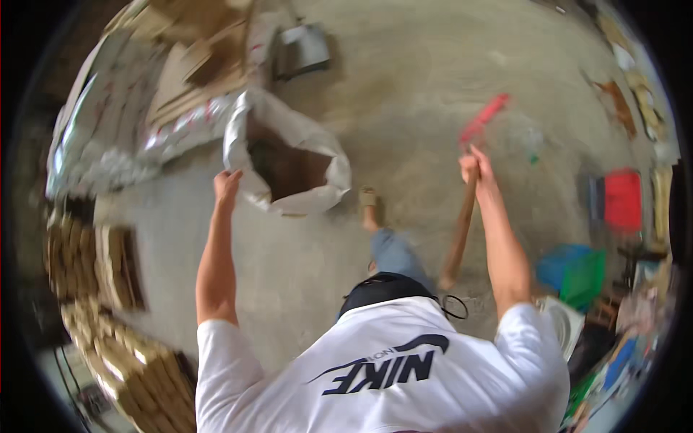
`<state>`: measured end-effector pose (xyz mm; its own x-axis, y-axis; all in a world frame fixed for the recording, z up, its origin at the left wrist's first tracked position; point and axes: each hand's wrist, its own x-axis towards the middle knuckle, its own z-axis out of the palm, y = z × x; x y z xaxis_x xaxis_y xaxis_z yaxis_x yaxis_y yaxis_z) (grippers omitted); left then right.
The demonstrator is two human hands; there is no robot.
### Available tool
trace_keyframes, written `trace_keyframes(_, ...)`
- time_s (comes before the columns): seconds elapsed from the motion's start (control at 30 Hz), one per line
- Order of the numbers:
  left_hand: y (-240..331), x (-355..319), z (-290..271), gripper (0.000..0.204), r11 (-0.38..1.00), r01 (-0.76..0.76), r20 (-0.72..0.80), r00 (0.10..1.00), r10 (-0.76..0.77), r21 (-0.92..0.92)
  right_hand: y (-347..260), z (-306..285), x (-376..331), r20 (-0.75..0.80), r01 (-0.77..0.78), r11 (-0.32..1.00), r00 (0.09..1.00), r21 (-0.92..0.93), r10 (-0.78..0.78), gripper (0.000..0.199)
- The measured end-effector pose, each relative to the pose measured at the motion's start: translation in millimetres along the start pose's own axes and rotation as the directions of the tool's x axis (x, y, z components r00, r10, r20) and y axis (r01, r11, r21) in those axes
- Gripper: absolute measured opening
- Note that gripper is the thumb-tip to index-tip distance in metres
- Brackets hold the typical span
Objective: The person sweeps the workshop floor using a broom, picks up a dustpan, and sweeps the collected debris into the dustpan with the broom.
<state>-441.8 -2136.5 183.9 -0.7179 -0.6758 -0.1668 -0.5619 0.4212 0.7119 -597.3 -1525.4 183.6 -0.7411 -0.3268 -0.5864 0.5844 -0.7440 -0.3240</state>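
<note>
Left hand (pixel 227 183) pinching rim of open white sack (pixel 289 155) standing mid concrete floor (pixel 404 86), right hand (pixel 473 167) closed round wooden handle (pixel 460 231) w/ red broom head (pixel 484 119) on floor nr sack.

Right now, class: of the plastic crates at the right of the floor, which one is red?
The upper crate, standing alone near the right edge. The other two, blue and green, sit together below it.

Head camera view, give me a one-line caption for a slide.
Left hand grips the rim of an open white sack while the right hand holds a wooden-handled broom on a concrete floor.
</note>
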Motion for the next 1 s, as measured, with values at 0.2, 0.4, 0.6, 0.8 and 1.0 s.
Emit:
trace_keyframes(0.2, -40, 121, 45, 0.017, 0.999, 0.051, 0.214, 0.976, -0.046, -0.017, 57, -39, 74, 0.051, 0.22, 0.714, 0.967, -0.664, -0.251, 0.024)
trace_keyframes(0.4, -101, 160, 26, 0.02, 0.959, 0.281, 0.329, 0.904, -0.273, 0.026, 160, -22, -37, -0.291, -0.06, 0.91, 0.954, -0.41, -0.068, 0.032)
trace_keyframes(0.6, -47, 170, 67, 0.017, 0.918, 0.242, 0.422, 0.902, -0.093, -0.315, 228, 23, -223, -0.433, -0.254, 0.683, 0.896, -0.685, -0.101, 0.033)
trace_keyframes(0.8, -41, 140, 115, 0.019, 0.932, 0.336, 0.456, 0.856, -0.243, -0.135, 382, 36, -405, -0.567, -0.413, 0.468, 0.783, -0.781, -0.255, 0.05)
trace_keyframes(1.0, -23, 184, 138, 0.023, 0.959, 0.279, 0.5, 0.837, -0.221, -0.044, 355, 132, -397, -0.629, -0.657, 0.061, 0.685, -0.751, -0.368, 0.045)
